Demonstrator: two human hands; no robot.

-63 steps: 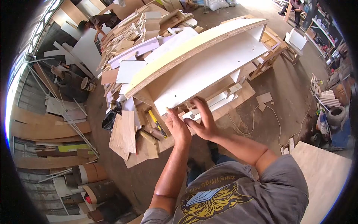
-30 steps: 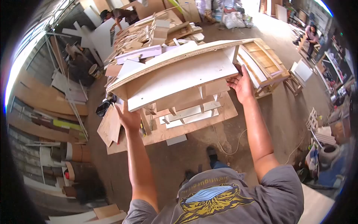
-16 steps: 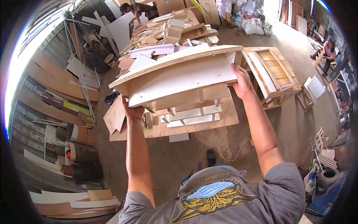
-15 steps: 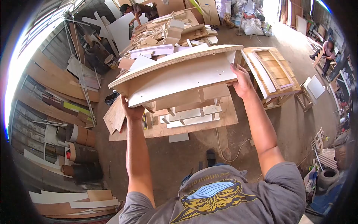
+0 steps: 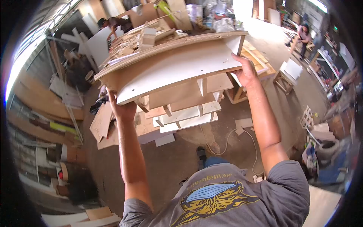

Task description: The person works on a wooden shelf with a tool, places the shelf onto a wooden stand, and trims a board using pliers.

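Note:
A wooden shelf unit (image 5: 170, 70) with white inner faces and raw board edges is held up in front of me, its near end toward me. Its several cross boards and dividers stretch away below. My left hand (image 5: 123, 109) grips the lower left corner of the near end, fingers partly hidden beneath it. At the right corner my right hand (image 5: 246, 71) is closed round the edge, its thumb on the white face. The unit's lower part overlaps the workbench (image 5: 107, 143) in view; whether they touch, I cannot tell.
Behind the unit lies a pile of wood offcuts (image 5: 132, 42). One person (image 5: 116, 24) bends at the back left; another (image 5: 302, 38) sits at the far right. A slatted wooden table (image 5: 261, 66) and a small stand (image 5: 284, 81) are at right. A cable (image 5: 227, 145) lies on the floor.
Both hands and the shelf unit have shifted slightly left and up in view. The workbench now shows mostly left of the unit's lower part, with floor visible on the right.

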